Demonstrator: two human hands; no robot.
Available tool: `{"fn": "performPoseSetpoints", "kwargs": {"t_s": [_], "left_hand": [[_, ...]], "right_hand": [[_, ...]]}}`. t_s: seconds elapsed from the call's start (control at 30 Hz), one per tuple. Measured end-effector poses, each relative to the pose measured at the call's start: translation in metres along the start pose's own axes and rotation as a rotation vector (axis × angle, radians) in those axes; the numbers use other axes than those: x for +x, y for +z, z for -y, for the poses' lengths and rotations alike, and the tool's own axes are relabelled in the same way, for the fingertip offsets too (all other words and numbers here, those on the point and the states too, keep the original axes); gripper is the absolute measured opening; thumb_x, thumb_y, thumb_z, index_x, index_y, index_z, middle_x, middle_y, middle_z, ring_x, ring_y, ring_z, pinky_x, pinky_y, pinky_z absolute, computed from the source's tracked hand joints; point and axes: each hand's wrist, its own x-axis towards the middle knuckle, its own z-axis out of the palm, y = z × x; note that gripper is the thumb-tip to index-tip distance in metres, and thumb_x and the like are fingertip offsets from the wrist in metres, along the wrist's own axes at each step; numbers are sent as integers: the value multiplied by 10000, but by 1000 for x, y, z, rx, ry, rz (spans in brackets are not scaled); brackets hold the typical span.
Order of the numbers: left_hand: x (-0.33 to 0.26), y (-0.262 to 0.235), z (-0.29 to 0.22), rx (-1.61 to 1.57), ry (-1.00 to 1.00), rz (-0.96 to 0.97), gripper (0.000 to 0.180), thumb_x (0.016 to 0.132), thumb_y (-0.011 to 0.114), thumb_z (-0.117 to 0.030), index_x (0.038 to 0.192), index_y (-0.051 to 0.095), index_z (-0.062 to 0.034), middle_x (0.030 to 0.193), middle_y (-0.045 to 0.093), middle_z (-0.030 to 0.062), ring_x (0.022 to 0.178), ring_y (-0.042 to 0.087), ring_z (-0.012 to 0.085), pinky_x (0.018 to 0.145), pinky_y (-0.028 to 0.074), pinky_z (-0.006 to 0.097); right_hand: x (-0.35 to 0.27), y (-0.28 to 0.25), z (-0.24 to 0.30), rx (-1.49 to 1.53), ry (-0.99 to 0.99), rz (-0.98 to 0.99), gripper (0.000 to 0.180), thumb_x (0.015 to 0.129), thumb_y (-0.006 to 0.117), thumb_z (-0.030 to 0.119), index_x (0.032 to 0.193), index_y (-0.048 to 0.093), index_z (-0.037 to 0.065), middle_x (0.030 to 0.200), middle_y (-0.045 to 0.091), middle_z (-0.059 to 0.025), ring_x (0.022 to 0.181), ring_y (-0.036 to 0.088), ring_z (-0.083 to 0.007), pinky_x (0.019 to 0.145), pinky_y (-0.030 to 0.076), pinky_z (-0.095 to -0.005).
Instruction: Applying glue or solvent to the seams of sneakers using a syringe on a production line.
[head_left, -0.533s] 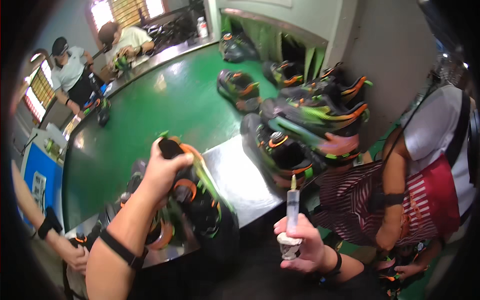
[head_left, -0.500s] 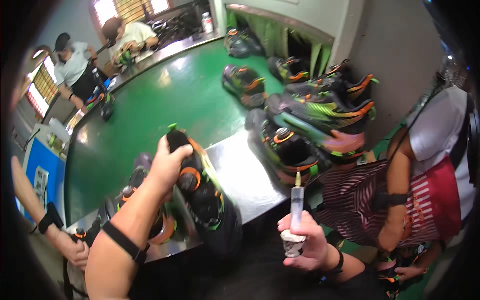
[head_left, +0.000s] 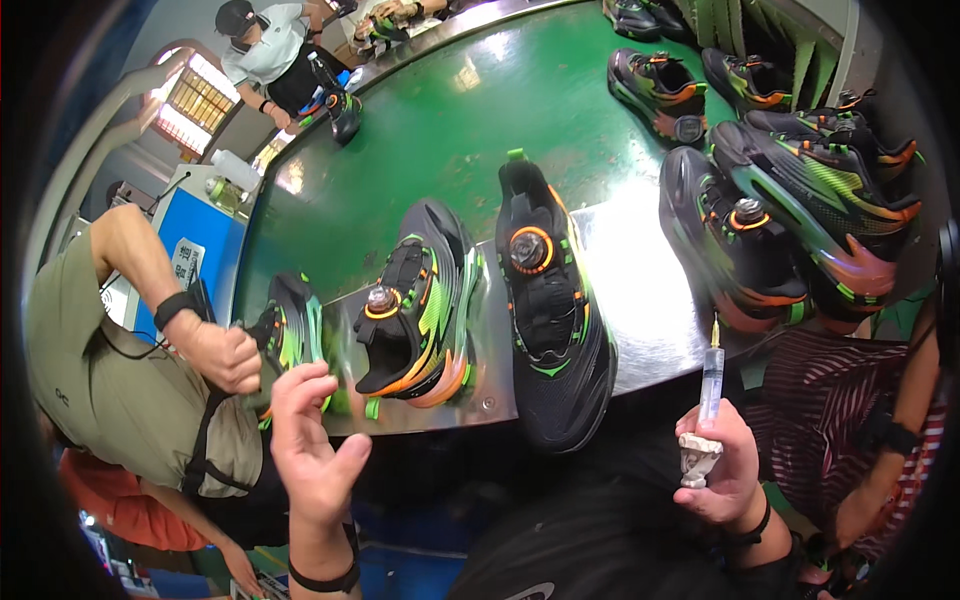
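Note:
My left hand [head_left: 318, 440] is raised at the near edge of the bench, empty, its fingers apart. My right hand [head_left: 728, 465] grips a clear syringe [head_left: 711, 385], its yellowish needle tip pointing up. Against the same palm sits a small whitish cup-like piece [head_left: 698, 459]; its exact kind is unclear. Between my hands, a black sneaker [head_left: 560, 370] with an orange-ringed dial lies toe toward me, overhanging the metal edge. Just beyond my left hand, another sneaker [head_left: 425, 310], black with green and orange, rests on the metal strip, heel toward me.
Several more sneakers [head_left: 735, 240] are grouped at the right of the green bench [head_left: 430, 130]. On the left, a co-worker's fist [head_left: 215, 352] is beside a third sneaker [head_left: 290, 320]. Another co-worker in a striped apron [head_left: 815, 420] is close on my right. Someone stands across the bench.
My left hand has let go of the black sneaker and drawn back to the left; the shoe now lies on the metal edge. The view has turned leftward. My right hand still holds the syringe.

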Motion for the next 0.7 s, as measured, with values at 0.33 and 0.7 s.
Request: {"fn": "performPoseSetpoints", "kwargs": {"t_s": [0.33, 0.7], "left_hand": [[17, 26, 46, 345, 76, 219, 397, 651, 831, -70, 972, 604, -12, 993, 655, 131, 955, 632, 303, 853, 490, 372], [-14, 67, 18, 154, 214, 158, 377, 620, 857, -57, 913, 621, -31, 846, 663, 117, 739, 616, 279, 670, 474, 351]], "right_hand": [[-8, 12, -10, 148, 182, -42, 634, 740, 802, 216, 1254, 495, 6, 1043, 558, -117, 890, 517, -181, 779, 421, -294], [-9, 17, -6, 154, 260, -74, 628, 728, 792, 193, 1250, 507, -7, 1008, 538, -90, 861, 499, -160, 753, 395, -275]]}}
